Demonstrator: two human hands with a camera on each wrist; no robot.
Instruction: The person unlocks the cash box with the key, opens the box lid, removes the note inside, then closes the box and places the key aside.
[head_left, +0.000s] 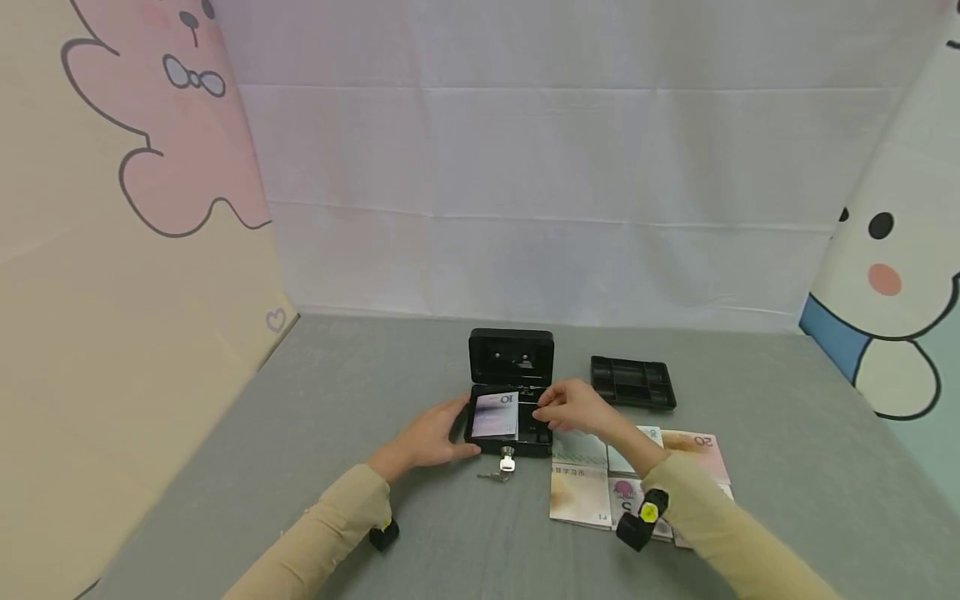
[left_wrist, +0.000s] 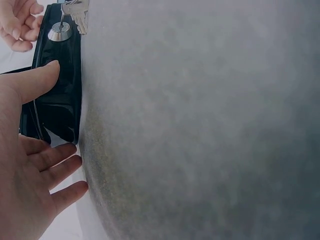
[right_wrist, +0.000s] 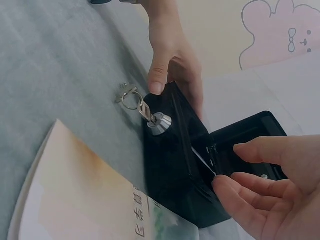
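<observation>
A small black cash box [head_left: 534, 440] stands open on the grey table with its lid [head_left: 512, 357] upright. A purple "10" banknote [head_left: 497, 414] lies in its left part. My right hand [head_left: 542, 408] pinches that note's right edge between thumb and forefinger; in the right wrist view the note [right_wrist: 202, 162] shows as a thin white line. My left hand [head_left: 459, 429] steadies the box's left front corner, thumb [left_wrist: 42, 77] on the front face with the fingers straight. A key [head_left: 507, 461] sits in the front lock, seen too as the key [right_wrist: 145, 112].
A black coin tray [head_left: 632, 382] lies to the right behind the box. Several banknotes [head_left: 637, 475] are spread on the table under my right forearm. Fabric backdrops close off the back and both sides.
</observation>
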